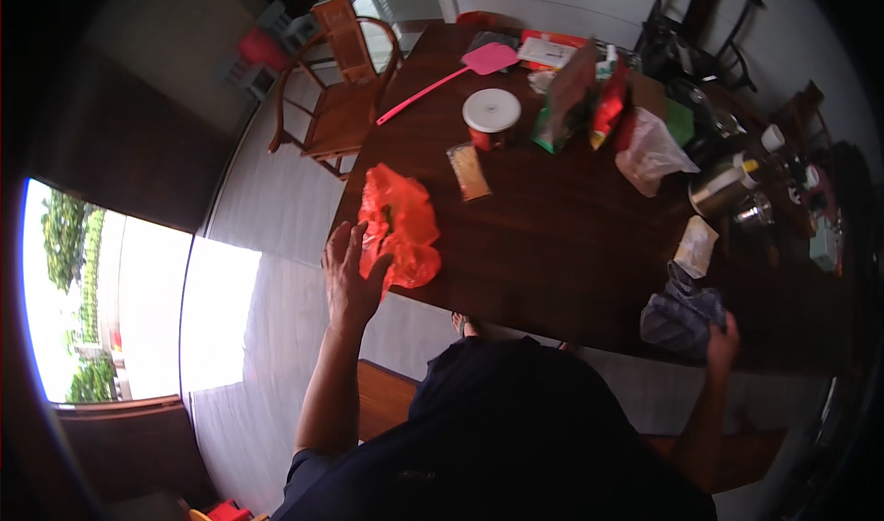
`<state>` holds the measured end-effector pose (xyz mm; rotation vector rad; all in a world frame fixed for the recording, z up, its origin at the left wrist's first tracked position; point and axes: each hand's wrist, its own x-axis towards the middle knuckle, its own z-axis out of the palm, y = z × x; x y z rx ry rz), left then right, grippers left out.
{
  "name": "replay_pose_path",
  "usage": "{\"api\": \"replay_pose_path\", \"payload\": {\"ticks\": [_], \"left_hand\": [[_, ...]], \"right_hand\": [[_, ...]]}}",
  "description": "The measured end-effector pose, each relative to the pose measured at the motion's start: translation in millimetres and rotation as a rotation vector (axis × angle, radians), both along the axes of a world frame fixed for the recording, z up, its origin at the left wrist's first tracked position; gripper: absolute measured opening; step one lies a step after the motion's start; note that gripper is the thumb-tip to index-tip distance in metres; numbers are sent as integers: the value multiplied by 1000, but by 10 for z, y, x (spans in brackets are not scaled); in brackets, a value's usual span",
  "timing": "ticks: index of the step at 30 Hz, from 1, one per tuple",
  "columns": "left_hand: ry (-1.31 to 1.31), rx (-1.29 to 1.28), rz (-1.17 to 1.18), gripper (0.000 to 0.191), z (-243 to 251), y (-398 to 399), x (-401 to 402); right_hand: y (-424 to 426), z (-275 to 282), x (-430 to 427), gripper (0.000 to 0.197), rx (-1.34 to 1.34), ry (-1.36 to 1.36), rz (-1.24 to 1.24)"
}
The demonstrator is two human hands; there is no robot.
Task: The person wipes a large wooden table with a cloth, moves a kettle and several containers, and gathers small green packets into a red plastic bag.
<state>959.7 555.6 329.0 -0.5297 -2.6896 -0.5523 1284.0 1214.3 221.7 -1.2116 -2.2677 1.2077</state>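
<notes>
My left hand (356, 276) is at the left edge of a dark wooden table (552, 245), fingers apart, beside a crumpled red plastic bag (407, 227) with something green showing inside. Whether the fingertips touch the bag is unclear. My right hand (722, 338) grips a grey-blue cloth (680, 314) lying on the table near the front edge at the right. Just behind the cloth lies a pale, soft-looking packet (696, 246). A flat yellowish packet (469, 172) lies beyond the red bag, near a red tub with a white lid (491, 110).
A pink fly swatter (490, 58) lies at the back left. Paper bags (570, 96), a whitish plastic bag (652, 151) and a metal jug (718, 186) stand farther right. A wooden armchair (342, 114) is left of the table; a wooden bench (383, 397) is near me.
</notes>
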Motion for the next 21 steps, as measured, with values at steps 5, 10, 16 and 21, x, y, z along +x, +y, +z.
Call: {"api": "replay_pose_path", "payload": {"ticks": [5, 10, 16, 21], "left_hand": [[-426, 104, 152, 75, -324, -213, 225], [-353, 136, -81, 12, -393, -308, 295], [-189, 142, -672, 26, -117, -178, 345], [-270, 31, -520, 24, -2, -226, 516]], "right_hand": [[-1681, 427, -1279, 59, 782, -339, 395], [-3802, 1013, -2726, 34, 344, 404, 1089], [-4696, 902, -3585, 26, 392, 282, 1807], [-4679, 548, -3557, 24, 635, -591, 1655]]}}
